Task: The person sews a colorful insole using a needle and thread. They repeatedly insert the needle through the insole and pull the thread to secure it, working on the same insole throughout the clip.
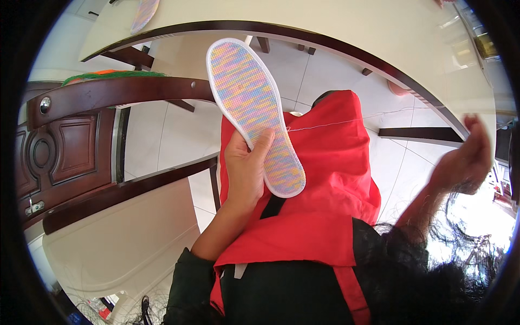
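Note:
My left hand (248, 166) grips a shoe insole (248, 93) by its narrow middle, thumb on top and fingers hidden beneath. Pink, yellow and blue stitching covers the insole's face, and white binding edges it. From the insole's right edge a thin pale thread (337, 122) stretches to the right, up to the table's rim. My right hand (467, 158) is raised far out at the right, blurred, with its fingers drawn together on the thread's far end. Any needle there is too blurred to make out. Below the insole, a red apron (325, 162) covers my lap.
A pale table (325, 20) with a dark curved rim arches ahead, and another insole (145, 16) lies on it at the far left. Left of me stands a dark wooden chair (122, 91) with green cords (118, 75) behind its top rail. A wooden door (61, 150) is beyond.

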`<action>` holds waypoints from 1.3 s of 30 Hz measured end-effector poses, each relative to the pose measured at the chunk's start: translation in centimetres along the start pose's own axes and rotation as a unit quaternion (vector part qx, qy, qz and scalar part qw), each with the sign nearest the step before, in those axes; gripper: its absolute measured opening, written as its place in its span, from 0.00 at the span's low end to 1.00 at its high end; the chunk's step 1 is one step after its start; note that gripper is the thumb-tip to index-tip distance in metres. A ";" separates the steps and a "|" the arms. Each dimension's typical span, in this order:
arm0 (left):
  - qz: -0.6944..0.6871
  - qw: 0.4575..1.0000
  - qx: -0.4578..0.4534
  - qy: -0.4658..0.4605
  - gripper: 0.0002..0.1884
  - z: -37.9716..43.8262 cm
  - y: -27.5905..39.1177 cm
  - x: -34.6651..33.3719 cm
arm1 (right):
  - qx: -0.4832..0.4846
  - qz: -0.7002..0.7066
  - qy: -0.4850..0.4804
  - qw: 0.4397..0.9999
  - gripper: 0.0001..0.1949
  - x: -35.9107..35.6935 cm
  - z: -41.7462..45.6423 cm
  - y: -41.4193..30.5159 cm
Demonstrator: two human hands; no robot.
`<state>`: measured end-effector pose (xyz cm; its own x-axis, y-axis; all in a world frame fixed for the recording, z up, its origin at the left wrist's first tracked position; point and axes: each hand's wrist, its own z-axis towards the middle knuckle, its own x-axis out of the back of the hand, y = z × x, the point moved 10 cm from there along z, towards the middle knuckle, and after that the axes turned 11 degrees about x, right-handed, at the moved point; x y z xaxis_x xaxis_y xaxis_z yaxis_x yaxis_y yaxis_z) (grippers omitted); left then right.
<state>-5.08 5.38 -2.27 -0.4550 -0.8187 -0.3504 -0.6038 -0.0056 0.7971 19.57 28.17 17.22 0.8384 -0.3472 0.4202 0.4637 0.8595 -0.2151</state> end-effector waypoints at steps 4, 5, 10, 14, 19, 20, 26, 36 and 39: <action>-0.031 0.999 0.018 -0.019 0.13 0.1 -0.4 -0.4 | 0.190 -0.187 -0.058 0.962 0.08 2.8 3.3 10.0; -0.036 0.999 0.021 -0.017 0.13 0.1 -0.4 -0.5 | 0.227 -0.235 -0.091 0.941 0.08 2.9 3.4 11.9; -0.074 0.995 0.046 -0.049 0.13 -0.1 -0.4 -1.3 | 0.035 -0.221 -0.207 0.953 0.09 2.4 2.8 20.6; -0.096 0.993 0.046 -0.057 0.11 -0.1 -0.4 -2.2 | -0.045 -0.180 -0.262 0.947 0.10 1.0 2.6 20.6; -0.096 0.991 0.049 -0.074 0.10 -0.2 -0.6 -2.5 | -0.011 -0.193 -0.247 0.950 0.12 1.6 2.6 20.5; -0.102 0.991 0.050 -0.077 0.10 -0.1 -0.6 -2.6 | 0.015 -0.214 -0.216 0.953 0.12 2.1 3.0 19.6; -0.110 0.990 0.047 -0.070 0.10 -0.7 -0.6 -2.3 | -0.098 0.029 0.017 0.995 0.10 2.7 0.0 5.7; -0.225 0.954 0.152 -0.123 0.12 -1.0 -2.3 -2.6 | -0.343 0.540 -0.337 0.691 0.11 -14.0 -14.5 -12.3; -0.266 0.935 0.180 -0.151 0.11 -0.8 -3.7 -2.0 | -0.330 0.553 -0.358 0.676 0.12 -14.9 -15.2 -12.9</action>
<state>-1.45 6.65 -4.10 -0.1594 -0.5547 -0.8166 -0.9537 -0.1271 0.2725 5.45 16.54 0.39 0.5323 0.8450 -0.0504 -0.1081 0.0089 -0.9941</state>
